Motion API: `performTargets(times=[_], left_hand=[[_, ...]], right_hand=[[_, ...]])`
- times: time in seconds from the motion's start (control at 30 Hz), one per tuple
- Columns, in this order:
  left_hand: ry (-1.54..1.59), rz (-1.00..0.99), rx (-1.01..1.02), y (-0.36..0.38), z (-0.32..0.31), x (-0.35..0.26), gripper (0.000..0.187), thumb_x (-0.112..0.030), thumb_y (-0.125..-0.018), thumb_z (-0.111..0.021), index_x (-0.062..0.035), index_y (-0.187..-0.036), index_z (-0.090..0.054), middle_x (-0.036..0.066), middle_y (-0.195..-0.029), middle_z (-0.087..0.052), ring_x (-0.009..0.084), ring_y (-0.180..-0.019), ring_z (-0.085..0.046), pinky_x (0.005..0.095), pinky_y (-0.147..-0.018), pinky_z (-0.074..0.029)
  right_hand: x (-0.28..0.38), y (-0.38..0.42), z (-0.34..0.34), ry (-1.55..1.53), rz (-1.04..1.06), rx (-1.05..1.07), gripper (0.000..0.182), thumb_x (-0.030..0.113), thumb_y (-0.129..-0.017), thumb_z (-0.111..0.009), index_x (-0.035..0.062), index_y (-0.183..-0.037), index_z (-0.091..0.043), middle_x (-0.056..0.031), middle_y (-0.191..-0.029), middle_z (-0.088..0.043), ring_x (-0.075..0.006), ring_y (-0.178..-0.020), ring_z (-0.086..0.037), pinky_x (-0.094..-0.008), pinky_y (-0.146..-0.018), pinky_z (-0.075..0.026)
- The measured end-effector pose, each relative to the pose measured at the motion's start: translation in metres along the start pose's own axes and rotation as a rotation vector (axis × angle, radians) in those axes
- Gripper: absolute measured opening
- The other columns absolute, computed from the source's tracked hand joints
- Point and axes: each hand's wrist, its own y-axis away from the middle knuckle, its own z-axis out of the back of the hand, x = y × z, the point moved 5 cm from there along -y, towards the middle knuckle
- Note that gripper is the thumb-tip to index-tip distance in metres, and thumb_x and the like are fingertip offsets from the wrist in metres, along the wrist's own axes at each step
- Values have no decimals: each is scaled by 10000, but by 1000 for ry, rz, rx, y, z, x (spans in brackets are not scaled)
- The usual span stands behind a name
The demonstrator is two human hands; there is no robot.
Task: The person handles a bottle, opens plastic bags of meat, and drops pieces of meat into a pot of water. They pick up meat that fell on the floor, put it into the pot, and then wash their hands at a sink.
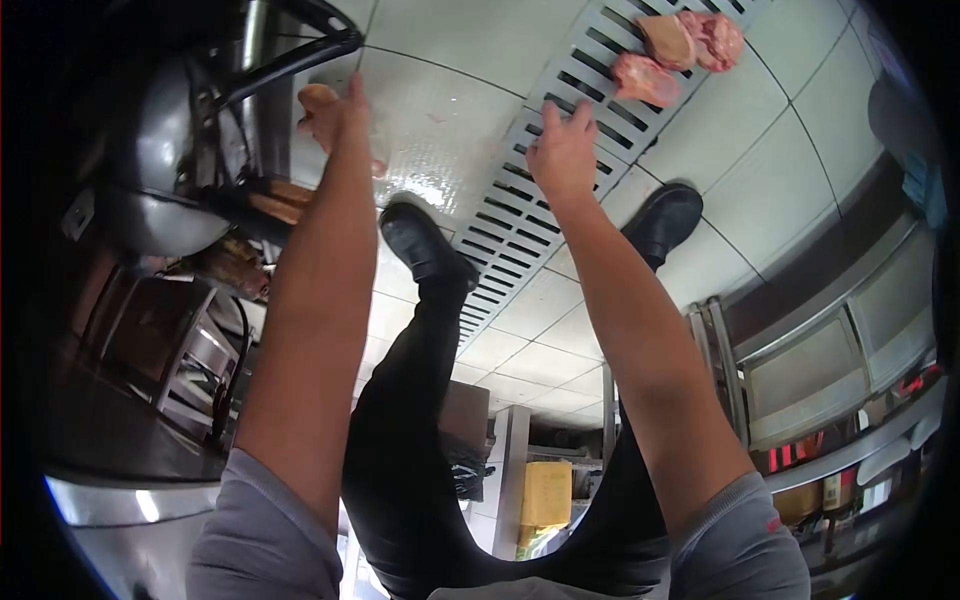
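My left hand (347, 112) is low over the floor at the left, closed on a piece of raw meat (318, 97) with tan skin; most of its fingers are hidden. A bit of pink meat (379, 168) shows on the other side of the wrist. My right hand (564, 150) reaches over the slotted metal drain grate (512, 208), fingers apart and nothing in them. Just beyond it, a pink piece of raw meat (645, 80) lies on the grate. Touching that one are a skin-covered piece (667, 42) and a marbled red piece (713, 41).
Black shoes (428, 242) stand either side of the grate on wet floor tiles (430, 120). Close on the left are a metal wok (165, 150) and a black handle (290, 68). Metal shelving (800, 390) runs along the right. A yellow container (547, 493) is behind the legs.
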Motion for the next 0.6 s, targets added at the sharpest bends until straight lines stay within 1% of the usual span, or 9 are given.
performTargets(times=[0.03, 0.1, 0.2, 0.27, 0.33, 0.37, 0.4, 0.47, 0.6], left_hand=[[18, 56, -37, -10, -12, 6, 1011, -538, -695, -703, -109, -1431, -159, 276, -1354, -292, 410, -1123, -524, 480, -902, -480], [36, 111, -66, -67, -47, 40, 965, -524, -691, -710, -137, -1416, -204, 266, -1339, -324, 397, -1112, -539, 464, -903, -484], [-362, -197, -106, -111, -72, 51, 879, -492, -680, -728, -123, -1350, -297, 252, -1275, -432, 374, -1082, -568, 443, -900, -493], [150, -55, -12, -63, -35, 36, 815, -452, -681, -742, -69, -1286, -354, 240, -1205, -514, 364, -1058, -585, 432, -880, -509], [223, 104, 1, -71, -51, 44, 828, -419, -683, -749, -49, -1302, -343, 235, -1213, -518, 353, -1054, -585, 420, -880, -510], [352, 102, 81, -59, -56, 33, 847, -391, -682, -756, -37, -1322, -329, 221, -1218, -521, 336, -1049, -584, 412, -879, -510], [480, 110, 161, -48, -61, 23, 867, -364, -681, -763, -25, -1341, -315, 206, -1222, -524, 319, -1043, -583, 404, -877, -509], [670, -115, 451, 37, -62, -30, 909, -335, -672, -773, -23, -1378, -294, 164, -1208, -531, 278, -1032, -573, 404, -869, -498], [819, -354, 955, 169, -99, -117, 814, -323, -660, -775, -51, -1324, -391, 117, -1152, -543, 231, -1019, -548, 385, -813, -465]], right_hand=[[-8, 0, 0, 14, -12, 1, 602, 329, -670, -744, 63, -1148, -494, -318, -1142, -417, -471, -905, -540, -523, -745, -507], [-34, 3, -7, -126, -322, 211, 621, 357, -629, -784, 54, -1106, -527, -283, -1128, -447, -438, -896, -565, -480, -741, -529], [-73, 2, 12, -206, -331, 301, 612, 384, -585, -814, 30, -1020, -571, -237, -1054, -541, -392, -894, -592, -436, -752, -528], [-108, -8, 30, -341, -352, 363, 548, 331, -601, -784, 13, -998, -579, -201, -967, -572, -340, -834, -604, -404, -724, -524], [-132, -12, 41, -647, -387, 516, 423, 225, -635, -724, -19, -956, -597, -128, -794, -634, -238, -715, -629, -340, -668, -516], [-137, -14, 54, -926, -438, 473, 367, 114, -662, -628, -9, -1006, -592, -66, -764, -604, -162, -638, -585, -285, -596, -498], [-148, -21, 64, -930, -439, 452, 367, 114, -662, -628, -9, -1006, -592, -66, -764, -604, -162, -638, -585, -285, -596, -498], [-164, -28, 74, -1330, -523, 358, 356, 57, -677, -596, 6, -1029, -579, -35, -763, -585, -119, -598, -551, -244, -534, -466], [-176, -48, 74, -1473, -605, 115, 293, 39, -725, -589, 37, -1017, -562, -19, -758, -575, -91, -582, -526, -214, -506, -433]])
